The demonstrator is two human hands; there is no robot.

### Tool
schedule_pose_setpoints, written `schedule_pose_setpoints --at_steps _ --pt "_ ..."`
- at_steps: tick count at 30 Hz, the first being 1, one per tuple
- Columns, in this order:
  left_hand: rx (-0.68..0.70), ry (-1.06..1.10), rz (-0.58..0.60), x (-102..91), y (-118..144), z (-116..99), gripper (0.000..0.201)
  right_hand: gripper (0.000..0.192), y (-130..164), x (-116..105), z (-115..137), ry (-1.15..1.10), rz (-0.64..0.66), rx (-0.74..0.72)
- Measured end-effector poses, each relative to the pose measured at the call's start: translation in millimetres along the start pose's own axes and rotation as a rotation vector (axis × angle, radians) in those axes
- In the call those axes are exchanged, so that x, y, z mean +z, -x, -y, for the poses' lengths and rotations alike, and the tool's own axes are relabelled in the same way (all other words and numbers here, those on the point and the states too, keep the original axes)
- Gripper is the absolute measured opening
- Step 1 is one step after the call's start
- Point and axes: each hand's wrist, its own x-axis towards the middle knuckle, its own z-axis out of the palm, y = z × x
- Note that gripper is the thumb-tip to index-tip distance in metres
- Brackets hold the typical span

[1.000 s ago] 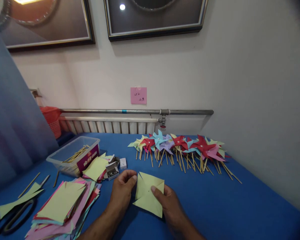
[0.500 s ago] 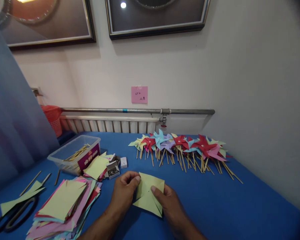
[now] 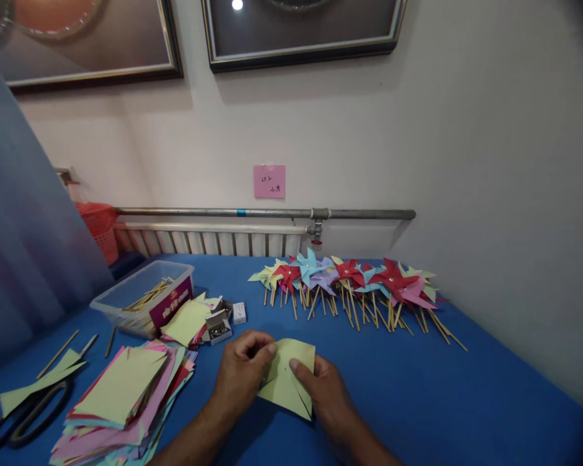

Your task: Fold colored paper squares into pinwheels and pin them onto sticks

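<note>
A yellow-green square of cut paper (image 3: 284, 382) lies on the blue table (image 3: 418, 388) in front of me. My left hand (image 3: 243, 372) pinches one of its corners, folded in toward the middle. My right hand (image 3: 318, 388) presses a finger on the paper's centre and holds its right side. Both hands grip the same sheet.
A stack of coloured paper squares (image 3: 121, 395) lies at left, with scissors (image 3: 24, 414) beyond it. A clear tub of wooden sticks (image 3: 143, 298), small boxes of pins (image 3: 217, 329) and a row of finished pinwheels (image 3: 350, 285) lie further back.
My left hand has folded the paper's upper left corner inward toward the centre. The sheet looks smaller and more folded than before.
</note>
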Motion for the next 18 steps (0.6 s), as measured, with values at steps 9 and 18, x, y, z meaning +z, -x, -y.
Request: schedule_pose_setpoints --at_steps 9,18 --pt "0.452 -0.293 0.129 3.1 10.9 8.6 0.021 0.053 9.6 7.1 17.2 -0.147 0.015 0.014" --pt "0.683 -0.549 0.102 4.6 13.1 13.3 0.026 0.049 12.9 8.3 18.7 -0.172 -0.001 0.033"
